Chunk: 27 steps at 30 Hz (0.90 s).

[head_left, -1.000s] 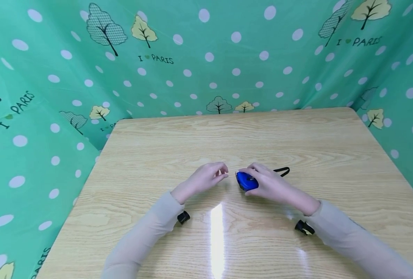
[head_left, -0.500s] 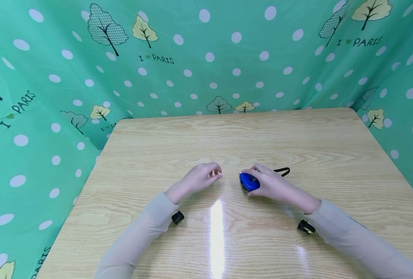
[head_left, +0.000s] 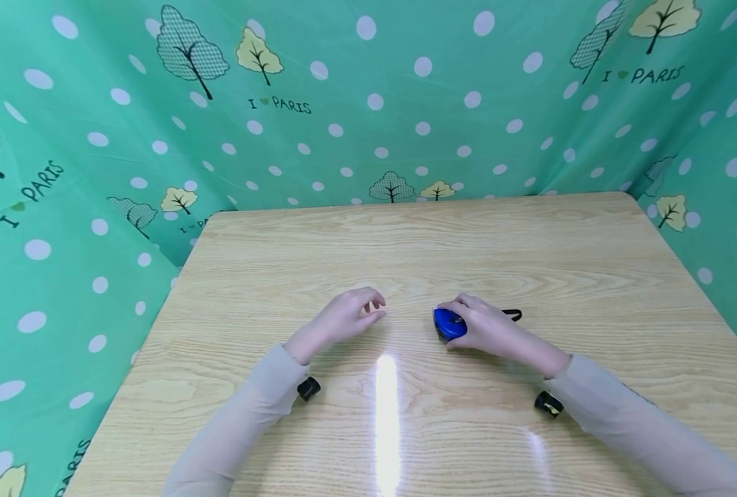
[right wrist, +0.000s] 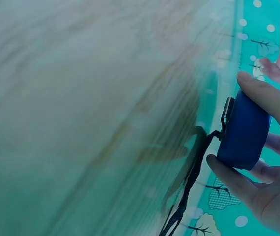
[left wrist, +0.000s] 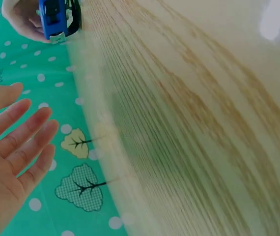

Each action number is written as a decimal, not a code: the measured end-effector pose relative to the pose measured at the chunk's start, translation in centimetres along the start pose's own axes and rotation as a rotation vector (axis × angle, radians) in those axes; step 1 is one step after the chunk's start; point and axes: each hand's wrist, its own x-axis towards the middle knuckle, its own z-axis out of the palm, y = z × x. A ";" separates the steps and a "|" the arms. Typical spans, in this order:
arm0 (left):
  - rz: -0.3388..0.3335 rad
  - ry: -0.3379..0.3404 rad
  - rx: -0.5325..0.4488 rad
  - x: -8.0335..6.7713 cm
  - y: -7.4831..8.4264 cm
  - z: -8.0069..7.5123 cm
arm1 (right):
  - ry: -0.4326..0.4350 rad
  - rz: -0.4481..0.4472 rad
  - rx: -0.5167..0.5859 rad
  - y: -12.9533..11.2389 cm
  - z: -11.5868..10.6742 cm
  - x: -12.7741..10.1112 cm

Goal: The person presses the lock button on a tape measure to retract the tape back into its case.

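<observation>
My right hand (head_left: 486, 328) grips a blue tape measure (head_left: 449, 324) close over the table, right of centre. In the right wrist view, thumb and fingers curl round the blue case (right wrist: 245, 130), with a metal clip (right wrist: 227, 115) on its side. A black wrist strap (right wrist: 191, 182) trails from it onto the tabletop. The tape's metal end hook (left wrist: 58, 38) shows at the case's mouth in the left wrist view. My left hand (head_left: 346, 316) hovers to the left, apart from the tape measure, fingers loosely bent and holding nothing.
A wood-grain table (head_left: 405, 248) spreads under both arms. Green dotted cloth with printed trees (head_left: 374, 103) hangs behind it and along both sides. Small black camera units (head_left: 309, 388) sit under each wrist. A bright light reflection streaks the table's front middle.
My left hand has drawn back to the left, away from the tape measure. The right hand has shifted slightly right with the tape measure still in its grip.
</observation>
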 end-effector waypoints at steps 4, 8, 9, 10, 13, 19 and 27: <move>-0.014 0.002 -0.004 -0.3 -0.2 -0.3 | -0.007 0.018 -0.002 0.3 0.3 0.0; -0.030 0.008 -0.016 -0.7 -0.5 -0.5 | -0.013 0.027 -0.002 0.6 0.5 0.0; -0.033 0.009 -0.015 -0.8 -0.5 -0.5 | -0.014 0.026 -0.002 0.6 0.6 0.0; -0.033 0.009 -0.012 -0.8 -0.6 -0.6 | -0.016 0.027 -0.002 0.6 0.6 0.0; -0.026 0.012 0.001 -1.0 -0.7 -0.6 | -0.017 0.030 0.002 0.7 0.7 0.0; -0.041 0.005 -0.002 -1.3 -0.7 -0.7 | -0.023 0.046 -0.007 0.6 0.8 0.1; -0.060 0.009 -0.002 -1.4 -0.9 -0.7 | -0.019 0.042 -0.032 0.4 0.8 0.0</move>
